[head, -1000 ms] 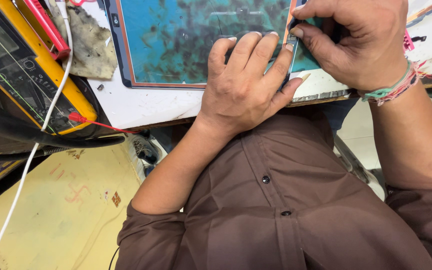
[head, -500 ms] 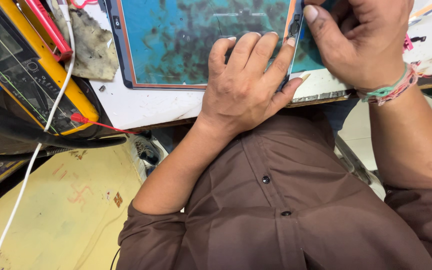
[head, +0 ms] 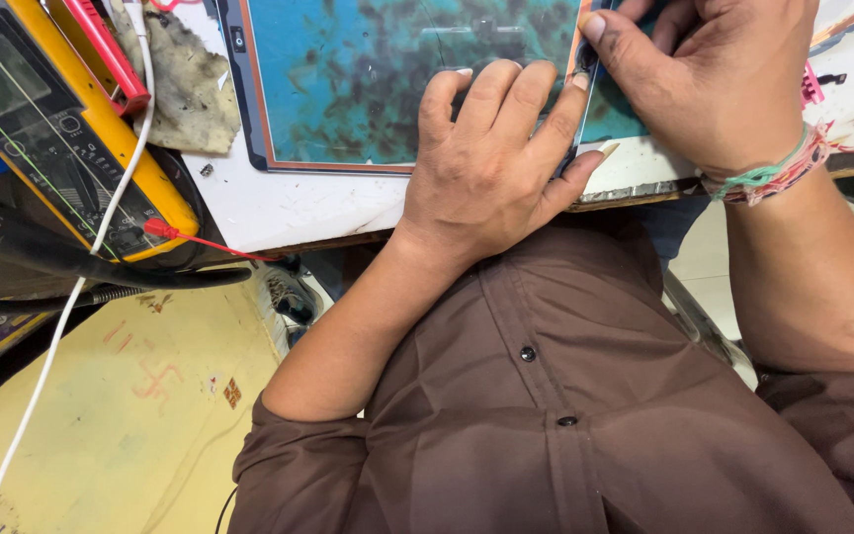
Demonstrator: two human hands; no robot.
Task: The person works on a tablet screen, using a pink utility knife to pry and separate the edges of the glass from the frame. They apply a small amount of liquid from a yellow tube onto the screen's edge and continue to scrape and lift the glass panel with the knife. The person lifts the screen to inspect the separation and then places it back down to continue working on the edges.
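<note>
My left hand (head: 491, 163) lies palm down on a teal work mat (head: 368, 79) with a dark frame and an orange inner line, its fingertips at the mat's right edge. My right hand (head: 714, 79) is just to the right, thumb and fingers pinched on a small dark piece (head: 586, 61) at that edge. Most of the piece is hidden by the fingers. A teal flat part (head: 620, 119) shows under my right hand. Coloured thread bands (head: 773, 173) circle my right wrist.
A yellow meter (head: 61, 129) with a red probe (head: 200, 240) lies at the left, beside a dirty rag (head: 185, 84). A white cable (head: 71, 297) and black leads hang over the white bench edge (head: 289, 213). Below are a power strip (head: 289, 297) and a yellow surface (head: 101, 415).
My right hand has shifted slightly up and right, and its thumb now presses straight onto the dark piece. My left hand has stayed flat on the mat.
</note>
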